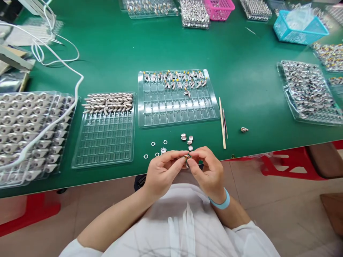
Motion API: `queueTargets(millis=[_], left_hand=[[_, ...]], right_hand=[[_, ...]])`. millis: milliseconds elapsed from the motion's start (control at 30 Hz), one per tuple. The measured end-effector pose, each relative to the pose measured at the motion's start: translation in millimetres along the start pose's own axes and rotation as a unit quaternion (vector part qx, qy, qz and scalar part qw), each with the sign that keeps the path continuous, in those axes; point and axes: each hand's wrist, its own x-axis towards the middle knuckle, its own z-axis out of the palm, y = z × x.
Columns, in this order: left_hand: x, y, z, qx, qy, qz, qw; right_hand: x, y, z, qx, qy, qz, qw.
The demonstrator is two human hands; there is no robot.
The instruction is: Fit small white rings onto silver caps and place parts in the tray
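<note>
My left hand [163, 172] and my right hand [208, 172] meet at the table's front edge. Between their fingertips they pinch a small earbud part [187, 157] with green and gold bits, mostly covered by the fingers. Just beyond the fingertips lie several small round earbud shells [189, 142]. Thin white rings [163, 151] are scattered to their left. Farther up, a clear tray [177, 119] holds earbud pieces with orange-yellow tips in its upper rows. A pale wooden stick [222, 123] and tweezers [225, 125] lie to the right, and a lone earbud piece [244, 130] beyond them.
A clear tray [103, 142] with earbud stems in its top rows is at left, beside stacked trays of shells [29, 132]. A white cable [76, 89] crosses them. A filled tray [308, 89], blue basket [300, 34] and pink basket [221, 12] stand farther off.
</note>
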Motion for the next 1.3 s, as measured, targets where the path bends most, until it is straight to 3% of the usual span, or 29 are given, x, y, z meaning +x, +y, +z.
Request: queueTargets(millis=[367, 533, 767, 1000, 1167, 1300], left_hand=[[-2, -8, -6.9, 0.075, -0.029, 0.076, 0.994], [-1, -10, -8.3, 0.164, -0.031, 0.167, 0.972], [-1, -13, -9.7, 0.2, -0.052, 0.219, 0.954], [-2, -15, -8.8, 0.217, -0.056, 0.279, 0.934], [-1, -15, -9.2, 0.217, -0.062, 0.266, 0.937], [-1, -11, -9.1, 0.209, -0.053, 0.191, 0.958]], right_hand=[[1, -2, 0, 0.003, -0.035, 0.059, 0.998], [1, -3, 0, -0.003, -0.05, 0.078, 0.996], [1, -4, 0, 0.008, -0.054, 0.09, 0.994], [-2, 1, 1, 0.101, -0.063, 0.133, 0.984], [-3, 3, 0, 0.084, -0.068, 0.132, 0.985], [-3, 3, -1, -0.016, -0.051, 0.073, 0.996]])
